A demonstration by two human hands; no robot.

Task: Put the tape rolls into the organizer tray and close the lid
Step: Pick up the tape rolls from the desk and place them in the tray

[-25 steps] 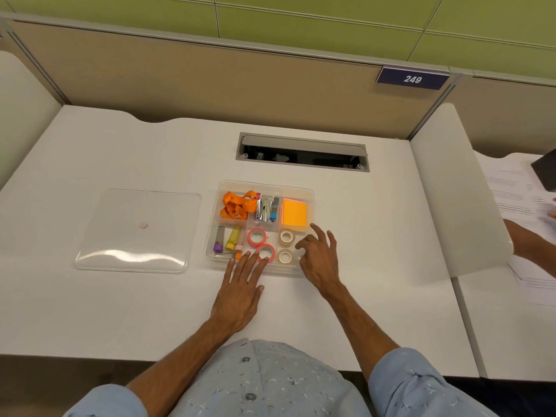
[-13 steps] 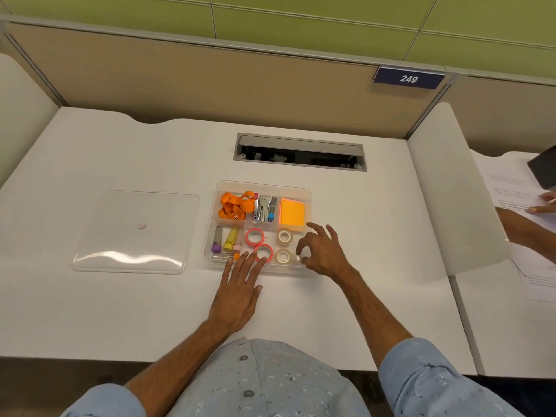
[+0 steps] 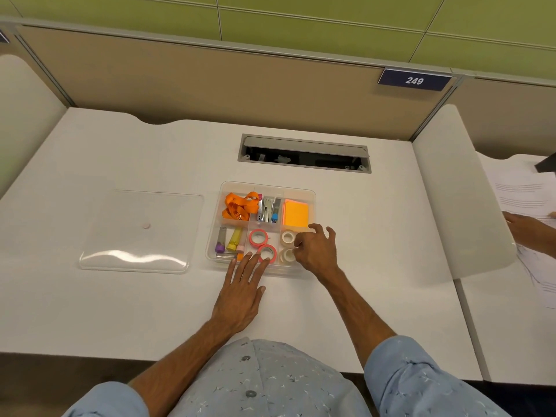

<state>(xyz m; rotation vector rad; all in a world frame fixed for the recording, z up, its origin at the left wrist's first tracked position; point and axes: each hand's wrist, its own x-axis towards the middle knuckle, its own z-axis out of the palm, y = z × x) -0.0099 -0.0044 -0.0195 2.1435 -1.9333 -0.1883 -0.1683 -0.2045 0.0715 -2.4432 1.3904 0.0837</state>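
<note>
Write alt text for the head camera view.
Two hands, left and right, rest at the near edge of a clear organizer tray on a white desk; four tape rolls sit inside. The clear lid lies flat left of the tray.

Bright, even overhead light fills the scene, leaving only soft shadows under the hands and a wavy white glare on the near edge of the clear lid (image 3: 141,233) (sharp throughout), while wide-angle distortion bends the desk edges (image 3: 36,296) outward.
</note>
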